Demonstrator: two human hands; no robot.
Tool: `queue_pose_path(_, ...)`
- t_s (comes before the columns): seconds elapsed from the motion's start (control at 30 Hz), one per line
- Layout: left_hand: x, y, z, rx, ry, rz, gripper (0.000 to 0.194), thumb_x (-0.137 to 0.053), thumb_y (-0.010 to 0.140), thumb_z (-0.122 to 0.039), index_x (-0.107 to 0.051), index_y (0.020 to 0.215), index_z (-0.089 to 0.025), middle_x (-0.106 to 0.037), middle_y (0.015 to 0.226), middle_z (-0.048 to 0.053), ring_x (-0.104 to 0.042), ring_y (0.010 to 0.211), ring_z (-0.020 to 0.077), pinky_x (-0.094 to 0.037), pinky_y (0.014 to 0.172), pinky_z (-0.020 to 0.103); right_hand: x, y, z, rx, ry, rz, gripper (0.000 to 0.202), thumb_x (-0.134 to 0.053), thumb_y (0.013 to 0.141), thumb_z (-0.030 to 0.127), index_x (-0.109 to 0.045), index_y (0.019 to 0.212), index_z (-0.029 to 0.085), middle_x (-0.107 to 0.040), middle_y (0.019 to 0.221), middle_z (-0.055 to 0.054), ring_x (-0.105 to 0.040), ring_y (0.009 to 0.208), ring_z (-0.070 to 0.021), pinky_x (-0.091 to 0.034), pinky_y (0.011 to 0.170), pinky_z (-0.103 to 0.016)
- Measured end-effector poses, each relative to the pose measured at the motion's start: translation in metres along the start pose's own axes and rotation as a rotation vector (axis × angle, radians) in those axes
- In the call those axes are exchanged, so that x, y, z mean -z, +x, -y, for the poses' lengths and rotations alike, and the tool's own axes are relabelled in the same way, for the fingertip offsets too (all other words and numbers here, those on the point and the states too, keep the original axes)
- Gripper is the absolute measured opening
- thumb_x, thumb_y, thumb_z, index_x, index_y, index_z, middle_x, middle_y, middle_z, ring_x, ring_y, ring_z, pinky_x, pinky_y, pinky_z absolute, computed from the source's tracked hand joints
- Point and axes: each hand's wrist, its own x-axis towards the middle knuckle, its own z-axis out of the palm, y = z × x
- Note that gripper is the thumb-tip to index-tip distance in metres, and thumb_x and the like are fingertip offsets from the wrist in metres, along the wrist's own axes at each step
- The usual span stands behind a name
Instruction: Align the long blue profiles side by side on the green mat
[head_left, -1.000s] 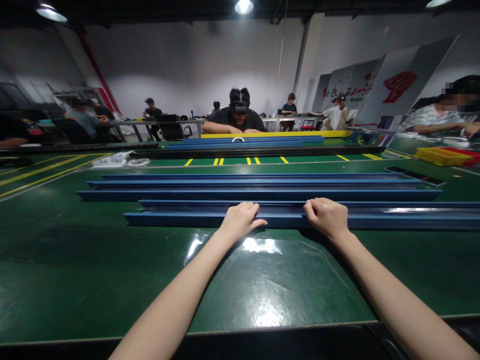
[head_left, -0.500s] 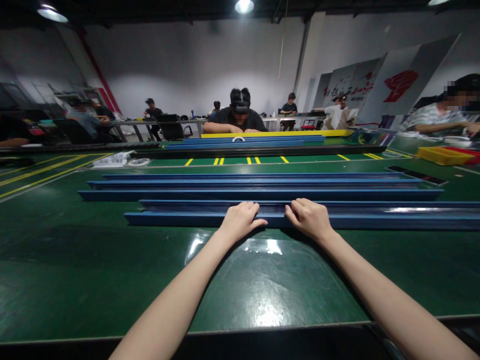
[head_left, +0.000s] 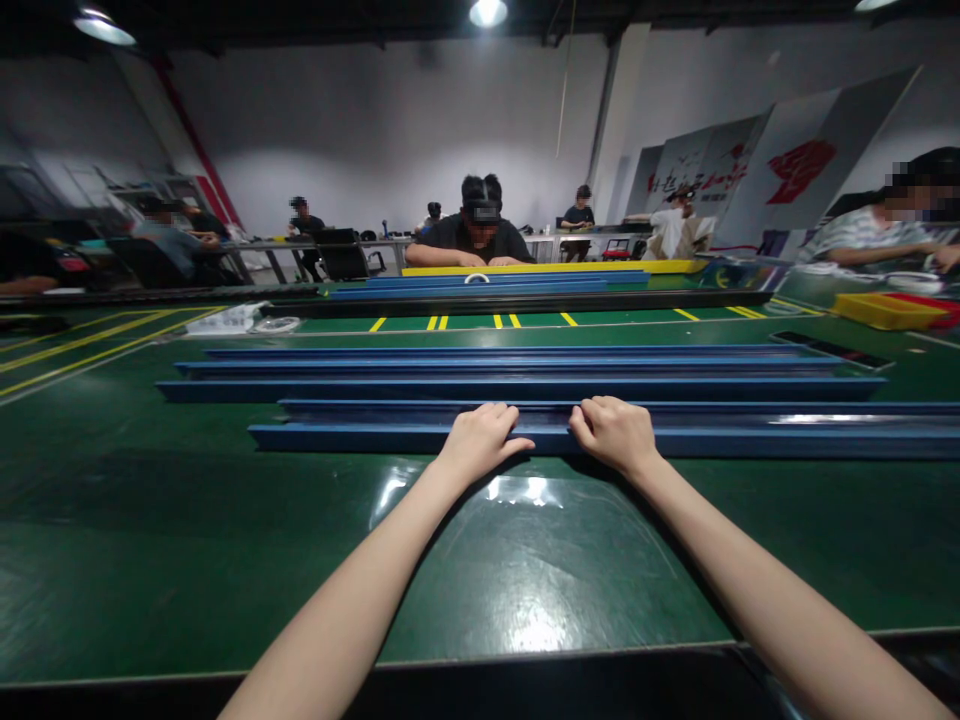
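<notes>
Two hands, left hand [head_left: 480, 437] and right hand [head_left: 611, 432], grip closed on blue rail [head_left: 337, 437], no legible writing

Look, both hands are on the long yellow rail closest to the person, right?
Not quite: the nearest rail under the left hand and right hand is blue, not yellow, as the head view shows. Both hands do rest on it.
</notes>
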Motion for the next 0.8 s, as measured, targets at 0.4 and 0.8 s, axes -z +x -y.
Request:
queue_pose_path(0.4,0.0003,0.0000,-0.0007,0.009,-0.030,0.018,0.036,-0.042,0.079,-0.053,-0.050,0.082,-0.018,-0.058,0.084,0.003,-0.053,0.080,0.0152,-0.038,0.063,0.024,-0.0018,-0.0015,-0.0004,-0.017,-0.007,0.007,0.038,-0.031,0.080,0.032,-0.057,0.057,0.016,-0.059,0.059,-0.004,-0.049,0.054,-0.0107,-0.015,0.047,-0.024)
queue_pose_path(0.8,-0.0009,-0.0001,-0.0005,0.001,-0.013,0.013,0.035,-0.043,0.079,-0.052,-0.050,0.082,-0.018,-0.058,0.085,0.003,-0.053,0.081,0.0153,-0.039,0.064,0.023,0.0011,-0.0012,0.0023,-0.060,-0.026,0.077,0.040,-0.030,0.081,0.032,-0.061,0.060,0.016,-0.063,0.064,-0.005,-0.052,0.055,-0.0121,-0.015,0.047,-0.025)
